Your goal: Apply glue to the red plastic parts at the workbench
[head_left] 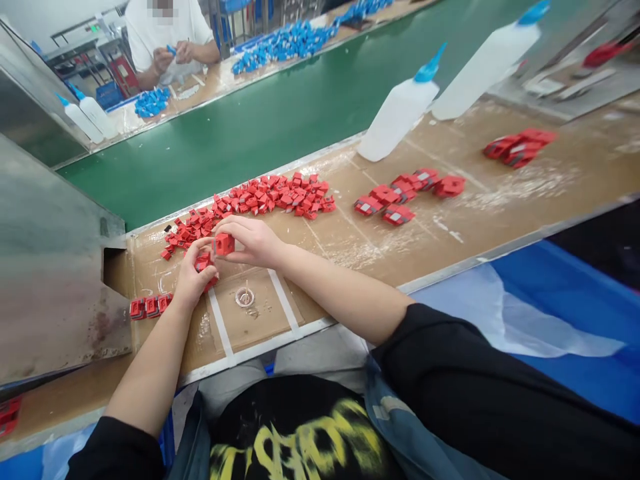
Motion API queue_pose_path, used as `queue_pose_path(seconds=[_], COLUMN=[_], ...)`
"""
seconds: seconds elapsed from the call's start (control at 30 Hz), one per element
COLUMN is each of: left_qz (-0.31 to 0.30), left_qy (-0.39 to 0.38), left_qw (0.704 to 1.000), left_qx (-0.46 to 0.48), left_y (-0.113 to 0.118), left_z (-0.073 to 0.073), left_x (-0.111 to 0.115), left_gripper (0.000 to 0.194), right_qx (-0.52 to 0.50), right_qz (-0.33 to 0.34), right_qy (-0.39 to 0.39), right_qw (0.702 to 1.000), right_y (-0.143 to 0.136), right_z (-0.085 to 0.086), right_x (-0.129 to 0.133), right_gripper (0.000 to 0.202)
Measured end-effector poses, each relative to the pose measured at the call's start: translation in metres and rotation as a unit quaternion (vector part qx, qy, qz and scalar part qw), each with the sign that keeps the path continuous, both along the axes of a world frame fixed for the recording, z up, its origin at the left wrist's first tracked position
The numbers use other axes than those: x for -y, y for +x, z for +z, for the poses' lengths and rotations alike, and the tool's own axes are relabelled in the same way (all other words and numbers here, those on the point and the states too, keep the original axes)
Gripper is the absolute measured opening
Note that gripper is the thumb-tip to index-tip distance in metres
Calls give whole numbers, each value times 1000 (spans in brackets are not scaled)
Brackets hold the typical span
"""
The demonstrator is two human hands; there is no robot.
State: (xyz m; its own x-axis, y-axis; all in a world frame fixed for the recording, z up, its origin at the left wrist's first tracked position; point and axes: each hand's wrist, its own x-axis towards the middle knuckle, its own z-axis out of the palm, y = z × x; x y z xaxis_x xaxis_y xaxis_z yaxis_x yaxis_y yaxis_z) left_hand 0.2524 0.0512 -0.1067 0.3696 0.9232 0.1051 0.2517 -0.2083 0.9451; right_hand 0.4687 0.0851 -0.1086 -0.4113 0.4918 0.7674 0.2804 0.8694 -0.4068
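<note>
My left hand (pixel 193 275) is wrapped round a red plastic piece (pixel 204 262) above the cardboard-covered bench. Close beside it, my right hand (pixel 254 241) grips a red block (pixel 225 245) between thumb and fingers. The two hands nearly meet, and whether the two pieces touch cannot be made out. Just behind them lies a heap of small red parts (pixel 270 195). A short row of red pieces with grey edges (pixel 152 306) stands left of my left forearm. A small round dish (pixel 245 297) sits on the bench in front of my hands.
Red assembled pieces (pixel 399 214) lie to the right, with more (pixel 520 147) farther off. Two white bottles (pixel 397 120) with blue nozzles stand behind. Beyond the green belt (pixel 300 100), a person (pixel 170 47) handles a blue part near blue heaps. A metal housing (pixel 55 267) bounds the left.
</note>
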Motion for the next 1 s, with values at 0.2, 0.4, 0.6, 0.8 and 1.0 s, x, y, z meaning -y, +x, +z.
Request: queue_pose_path(seconds=[0.2, 0.4, 0.6, 0.8, 1.0], left_qz=[93, 93, 109, 137, 99], left_qy=[43, 38, 56, 52, 56], left_qw=[994, 994, 990, 989, 993], left_qx=[33, 31, 74, 16, -19], left_y=[2, 3, 5, 5, 2], left_z=[3, 1, -12, -26, -31], left_x=[1, 6, 5, 6, 4], left_gripper=[62, 48, 41, 50, 54], right_qx=[-33, 151, 325, 344, 142], right_qz=[-78, -181, -420, -404, -338], right_qy=[34, -19, -108, -66, -93], right_qw=[996, 972, 840, 845, 926], right_y=[6, 93, 215, 225, 164], right_z=[19, -13, -33, -36, -25], right_x=[9, 52, 86, 111, 78], right_gripper=[30, 25, 46, 45, 33])
